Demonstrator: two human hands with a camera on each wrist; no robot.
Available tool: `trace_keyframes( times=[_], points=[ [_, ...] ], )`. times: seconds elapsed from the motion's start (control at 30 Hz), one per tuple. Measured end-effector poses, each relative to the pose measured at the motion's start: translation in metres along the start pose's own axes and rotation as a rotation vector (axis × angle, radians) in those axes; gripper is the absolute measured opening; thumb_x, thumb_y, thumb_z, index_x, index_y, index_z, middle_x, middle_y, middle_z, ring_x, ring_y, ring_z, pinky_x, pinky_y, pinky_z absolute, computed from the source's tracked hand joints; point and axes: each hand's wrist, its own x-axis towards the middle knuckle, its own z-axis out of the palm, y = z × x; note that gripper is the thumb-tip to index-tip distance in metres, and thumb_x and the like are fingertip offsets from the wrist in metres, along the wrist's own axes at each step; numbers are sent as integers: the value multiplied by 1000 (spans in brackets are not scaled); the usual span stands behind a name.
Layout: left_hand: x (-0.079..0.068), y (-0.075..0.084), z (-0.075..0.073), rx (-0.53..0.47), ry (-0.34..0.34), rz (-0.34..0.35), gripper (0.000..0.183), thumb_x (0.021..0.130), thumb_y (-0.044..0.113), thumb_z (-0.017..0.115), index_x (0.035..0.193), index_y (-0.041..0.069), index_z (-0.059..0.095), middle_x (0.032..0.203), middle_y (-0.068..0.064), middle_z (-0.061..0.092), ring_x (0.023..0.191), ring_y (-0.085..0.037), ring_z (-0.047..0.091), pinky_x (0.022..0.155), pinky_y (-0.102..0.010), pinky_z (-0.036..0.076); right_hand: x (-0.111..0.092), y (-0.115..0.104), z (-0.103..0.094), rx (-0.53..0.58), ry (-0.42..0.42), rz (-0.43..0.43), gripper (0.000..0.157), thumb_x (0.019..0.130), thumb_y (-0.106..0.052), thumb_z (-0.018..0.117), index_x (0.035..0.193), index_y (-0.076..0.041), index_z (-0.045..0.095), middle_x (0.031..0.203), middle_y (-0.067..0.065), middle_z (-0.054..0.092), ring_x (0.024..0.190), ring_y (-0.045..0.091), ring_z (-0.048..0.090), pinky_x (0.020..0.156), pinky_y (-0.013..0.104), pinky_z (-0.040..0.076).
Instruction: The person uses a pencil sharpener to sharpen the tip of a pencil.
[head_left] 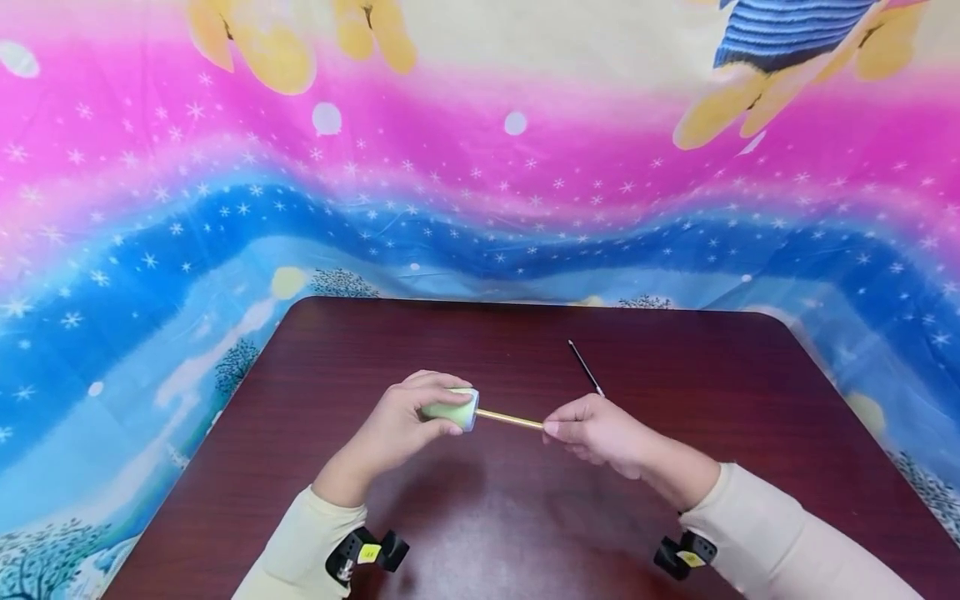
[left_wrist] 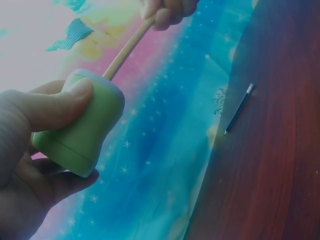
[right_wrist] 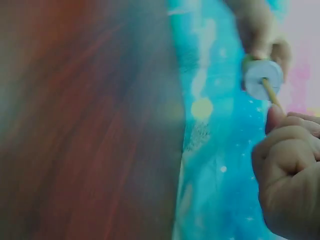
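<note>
My left hand [head_left: 408, 417] grips a green pencil sharpener [left_wrist: 92, 122] with a pale grey-white end face [right_wrist: 257, 82]. Thumb and fingers wrap its sides, and it is held tilted above the table. A yellow pencil [head_left: 510, 419] runs from the hole in that end face across to my right hand [head_left: 600, 429], whose thumb and fingers pinch its other end. The pencil's inner tip is hidden inside the sharpener. Beyond the right hand, a dark pencil [left_wrist: 240, 108] with a whitish end lies on the table, just past the knuckles in the head view.
The dark red-brown wooden table [head_left: 375, 342] has rounded far corners. Behind it hangs a pink and blue cloth [head_left: 450, 183] printed with snowflakes and cartoon figures. Each sleeve carries a black wrist camera, one on the left [head_left: 363, 554] and one on the right [head_left: 684, 554].
</note>
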Motion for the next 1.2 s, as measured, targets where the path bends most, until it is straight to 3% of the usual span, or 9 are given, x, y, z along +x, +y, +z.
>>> trace_keyframes(
  times=[0.07, 0.13, 0.33, 0.4, 0.5, 0.6, 0.83, 0.97, 1.2],
  points=[
    [1, 1, 1, -4, -4, 2, 38, 71, 1, 82, 108, 3, 74, 115, -8, 68, 109, -24, 59, 84, -28, 53, 0, -2, -2, 119, -21, 90, 25, 96, -9, 53, 94, 16, 58, 54, -4, 32, 46, 7, 23, 43, 21, 17],
    [0, 0, 2, -11, -2, -31, 38, 72, 2, 82, 109, 4, 73, 115, -8, 68, 110, -24, 60, 84, -28, 53, -1, 0, -2, -35, 18, -7, 25, 97, -13, 54, 96, 10, 63, 59, -6, 44, 50, 6, 35, 43, 22, 27],
    [0, -1, 1, -106, -5, -202, 38, 77, 4, 80, 114, 7, 71, 119, -6, 66, 110, -23, 59, 83, -29, 52, 6, 18, 3, -1128, 519, -770, 29, 103, -28, 45, 102, -9, 66, 77, -2, 59, 63, 14, 55, 47, 28, 44],
    [0, -2, 0, -132, -26, -221, 38, 78, 4, 79, 114, 7, 71, 120, -7, 65, 109, -24, 59, 82, -29, 52, 10, 23, 4, -1265, 642, -983, 29, 104, -23, 41, 97, -6, 64, 69, 1, 51, 55, 19, 48, 38, 28, 36],
    [1, -2, -1, -142, -52, -212, 37, 78, 4, 78, 114, 6, 71, 121, -9, 65, 109, -25, 59, 83, -28, 52, 13, 26, 6, -1248, 679, -1099, 28, 103, -17, 39, 90, -5, 62, 64, 0, 49, 51, 18, 47, 37, 27, 35],
    [2, -1, -1, -131, -52, -179, 36, 78, 2, 78, 113, 4, 71, 119, -10, 65, 110, -26, 59, 84, -28, 53, 11, 24, 10, -1127, 606, -1013, 34, 104, -22, 38, 88, -6, 63, 64, -2, 57, 52, 13, 54, 42, 26, 43],
    [6, 2, 0, -21, -25, -64, 38, 74, 3, 81, 111, 3, 72, 116, -8, 68, 111, -25, 59, 86, -27, 52, 1, 12, 12, -640, 355, -496, 7, 89, -5, 65, 91, -5, 71, 82, -1, 70, 68, 6, 58, 62, 26, 51],
    [8, 4, 1, 30, -3, 2, 38, 72, 2, 82, 110, 3, 73, 116, -8, 68, 110, -24, 59, 86, -28, 53, -1, 5, 6, -442, 275, -255, 12, 93, -10, 61, 95, -6, 72, 87, -2, 69, 74, 8, 55, 66, 28, 48],
    [9, 9, 0, 102, 19, 127, 37, 69, 0, 83, 105, 4, 75, 115, -8, 68, 109, -23, 58, 84, -30, 54, 3, 6, -5, 215, 11, 15, 21, 97, -11, 52, 89, 7, 62, 54, -7, 35, 46, 6, 27, 42, 22, 19]
  ],
)
